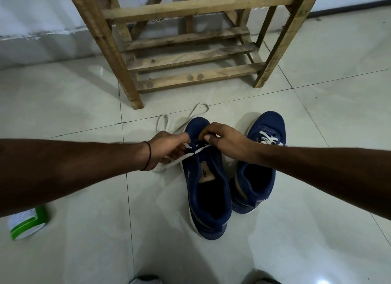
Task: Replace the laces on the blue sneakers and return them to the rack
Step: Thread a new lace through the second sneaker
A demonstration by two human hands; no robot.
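While the left hand has its fingers curled round the white lace, pinching it just off the side of the shoe, the right hand is bent down over the eyelet row with thumb and fingertips closed together. It looks like it's pinching that same lace right at the eyelets, though the fingers cover the exact spot, so don't quote me on that.

Both hands are working on the left sneaker, which sits flat on the tiled floor with its toe pointing away from the camera and its tongue area mostly open. From the eyelets the lace runs out to the left under the left hand, then trails off in a couple of loose loops on the floor beyond the toe. There's a thin black band on the left wrist.

Just beside it, touching or nearly so, is the right sneaker, same navy blue, also toe away, with a second lace already threaded through the eyelets nearest the toe.

Past the shoes stands the wooden rack, slatted shelves, up against a pale wall. Off to the lower left, a green-and-white container lies on the floor, blurry, partly behind the left forearm.
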